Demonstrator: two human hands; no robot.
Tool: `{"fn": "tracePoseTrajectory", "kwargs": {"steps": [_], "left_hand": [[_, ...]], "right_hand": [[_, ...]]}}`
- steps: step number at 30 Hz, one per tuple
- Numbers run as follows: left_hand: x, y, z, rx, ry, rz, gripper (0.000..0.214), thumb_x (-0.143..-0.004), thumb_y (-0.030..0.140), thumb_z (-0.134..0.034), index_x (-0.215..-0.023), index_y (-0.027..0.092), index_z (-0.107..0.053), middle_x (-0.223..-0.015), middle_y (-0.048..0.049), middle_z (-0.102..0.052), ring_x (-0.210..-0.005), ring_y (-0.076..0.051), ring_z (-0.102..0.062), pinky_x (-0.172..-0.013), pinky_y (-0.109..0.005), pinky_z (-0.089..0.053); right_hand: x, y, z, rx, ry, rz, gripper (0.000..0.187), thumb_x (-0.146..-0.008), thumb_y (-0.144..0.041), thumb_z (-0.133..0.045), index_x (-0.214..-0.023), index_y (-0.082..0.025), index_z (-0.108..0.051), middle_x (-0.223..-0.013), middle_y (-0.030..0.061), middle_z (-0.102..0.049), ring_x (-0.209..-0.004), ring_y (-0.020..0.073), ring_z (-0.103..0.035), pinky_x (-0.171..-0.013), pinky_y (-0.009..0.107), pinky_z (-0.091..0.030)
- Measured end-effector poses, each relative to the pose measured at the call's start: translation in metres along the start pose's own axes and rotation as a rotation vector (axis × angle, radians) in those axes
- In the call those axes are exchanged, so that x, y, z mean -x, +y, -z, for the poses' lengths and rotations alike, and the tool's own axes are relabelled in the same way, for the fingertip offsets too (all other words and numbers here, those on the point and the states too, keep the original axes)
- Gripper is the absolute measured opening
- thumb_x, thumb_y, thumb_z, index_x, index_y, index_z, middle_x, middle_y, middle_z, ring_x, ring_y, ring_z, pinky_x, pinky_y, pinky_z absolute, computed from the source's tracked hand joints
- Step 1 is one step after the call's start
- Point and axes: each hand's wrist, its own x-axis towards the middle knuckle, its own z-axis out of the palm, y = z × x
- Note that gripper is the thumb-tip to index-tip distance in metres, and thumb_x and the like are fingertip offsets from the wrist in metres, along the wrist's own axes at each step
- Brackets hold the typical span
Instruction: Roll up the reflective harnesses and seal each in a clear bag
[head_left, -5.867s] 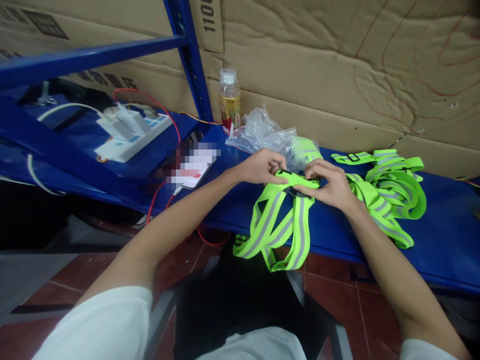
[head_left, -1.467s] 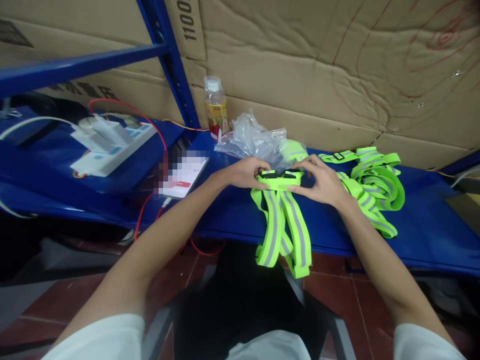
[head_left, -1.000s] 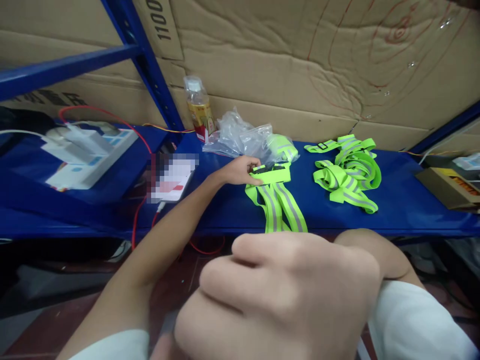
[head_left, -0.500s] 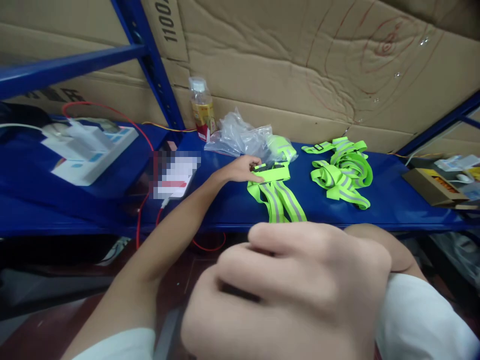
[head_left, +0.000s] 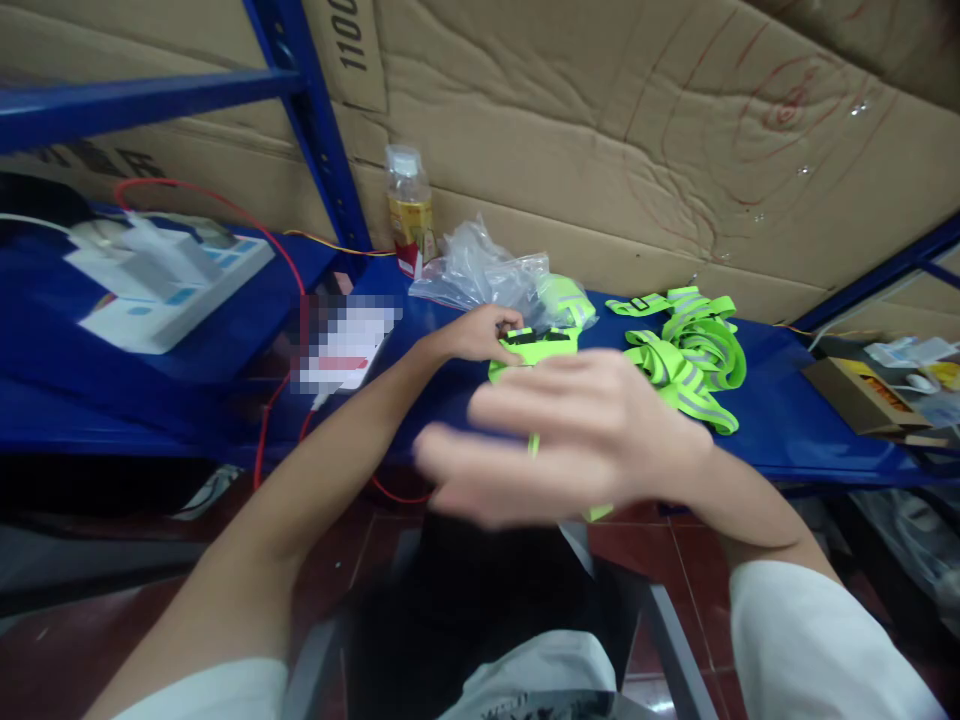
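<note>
A neon green reflective strap harness (head_left: 541,348) with a black buckle lies on the blue shelf (head_left: 765,420), its loops hanging over the front edge. My left hand (head_left: 480,333) pinches its top end by the buckle. My right hand (head_left: 570,435) hovers in front of the harness, fingers stretched out and apart, blurred by motion, holding nothing and hiding most of the straps. A second pile of green reflective straps (head_left: 694,345) lies to the right on the shelf.
Crumpled clear plastic bags (head_left: 491,275) and a drink bottle (head_left: 409,205) stand at the back against cardboard. A white power strip (head_left: 161,285) with a red cable sits at left, next to a phone. A small cardboard box (head_left: 862,385) is at far right.
My right hand left the harness, rose as a fist close to the camera, and now has dropped forward with fingers spread. My left hand kept its hold on the buckle end.
</note>
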Motion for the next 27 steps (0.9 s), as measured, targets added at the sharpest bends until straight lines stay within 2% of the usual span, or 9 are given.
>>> {"fn": "tracePoseTrajectory", "kwargs": {"steps": [3,6,9,12,15,18,20,24,27], "left_hand": [[-0.001,0.003,0.002,-0.044,0.044,-0.027,0.026,-0.067,0.027,-0.083,-0.088,0.019,-0.072,-0.075,0.0045,-0.059,-0.075,-0.015,-0.051,-0.068,-0.028,-0.036],[-0.001,0.006,0.004,-0.130,0.076,-0.056,0.033,-0.063,0.024,-0.087,-0.094,0.019,-0.077,-0.077,0.0044,-0.060,-0.073,-0.014,-0.054,-0.069,-0.027,-0.038],[0.000,0.008,0.004,-0.243,0.127,-0.110,0.034,-0.065,0.021,-0.087,-0.099,0.021,-0.081,-0.086,0.0019,-0.062,-0.076,-0.014,-0.058,-0.072,-0.026,-0.043],[0.002,0.010,0.003,-0.259,0.169,-0.106,0.034,-0.071,0.021,-0.087,-0.104,0.024,-0.084,-0.094,-0.0006,-0.061,-0.076,-0.013,-0.060,-0.072,-0.026,-0.048],[0.005,0.012,0.005,-0.085,0.163,0.000,0.037,-0.077,0.030,-0.088,-0.113,0.023,-0.083,-0.104,-0.0033,-0.065,-0.069,-0.010,-0.063,-0.067,-0.025,-0.052],[0.008,0.010,0.008,0.152,0.002,0.120,0.053,-0.081,0.032,-0.084,-0.133,0.022,-0.073,-0.116,-0.0066,-0.071,-0.071,-0.010,-0.071,-0.066,-0.024,-0.056],[0.008,0.007,0.009,0.210,-0.106,0.115,0.061,-0.080,0.026,-0.083,-0.140,0.023,-0.068,-0.116,-0.0058,-0.073,-0.079,-0.012,-0.075,-0.070,-0.023,-0.058],[0.007,0.002,0.004,0.047,0.010,0.041,0.051,-0.073,0.021,-0.088,-0.121,0.021,-0.072,-0.109,-0.0029,-0.069,-0.071,-0.008,-0.066,-0.069,-0.023,-0.056],[0.009,0.004,0.004,-0.061,0.036,0.036,0.049,-0.070,0.022,-0.091,-0.117,0.022,-0.074,-0.116,-0.0045,-0.063,-0.066,-0.005,-0.059,-0.066,-0.024,-0.055]], "right_hand": [[0.012,0.062,-0.026,0.146,0.002,-0.160,0.047,-0.106,-0.064,-0.054,-0.119,-0.025,-0.078,-0.097,0.0056,-0.073,-0.079,0.0175,-0.067,-0.064,0.030,-0.041],[0.043,0.120,-0.057,0.230,-0.101,-0.393,0.067,-0.094,-0.079,-0.063,-0.123,-0.020,-0.077,-0.111,0.0123,-0.074,-0.084,0.0251,-0.072,-0.065,0.032,-0.043],[0.073,0.152,-0.083,0.142,-0.254,-0.423,0.070,-0.087,-0.077,-0.073,-0.130,-0.022,-0.076,-0.117,0.0128,-0.077,-0.088,0.0303,-0.076,-0.070,0.035,-0.050],[0.090,0.159,-0.102,-0.046,-0.191,-0.411,0.052,-0.101,-0.061,-0.066,-0.133,-0.020,-0.074,-0.121,0.0106,-0.081,-0.103,0.0309,-0.080,-0.085,0.037,-0.057],[0.098,0.157,-0.111,-0.147,-0.110,-0.414,0.046,-0.104,-0.055,-0.064,-0.133,-0.021,-0.073,-0.126,0.0099,-0.082,-0.111,0.0306,-0.080,-0.093,0.037,-0.059],[0.102,0.157,-0.115,-0.180,-0.074,-0.456,0.047,-0.101,-0.057,-0.067,-0.130,-0.021,-0.075,-0.121,0.0101,-0.083,-0.103,0.0311,-0.082,-0.089,0.038,-0.060],[0.104,0.157,-0.117,-0.200,-0.078,-0.464,0.047,-0.101,-0.058,-0.067,-0.130,-0.021,-0.075,-0.118,0.0098,-0.083,-0.101,0.0310,-0.082,-0.087,0.039,-0.061],[0.103,0.153,-0.122,-0.195,-0.081,-0.437,0.047,-0.105,-0.054,-0.062,-0.138,-0.022,-0.073,-0.121,0.0104,-0.081,-0.106,0.0303,-0.079,-0.091,0.040,-0.060],[0.101,0.147,-0.124,-0.127,-0.094,-0.446,0.044,-0.107,-0.053,-0.058,-0.137,-0.024,-0.074,-0.116,0.0103,-0.079,-0.096,0.0279,-0.078,-0.084,0.039,-0.059]]}}
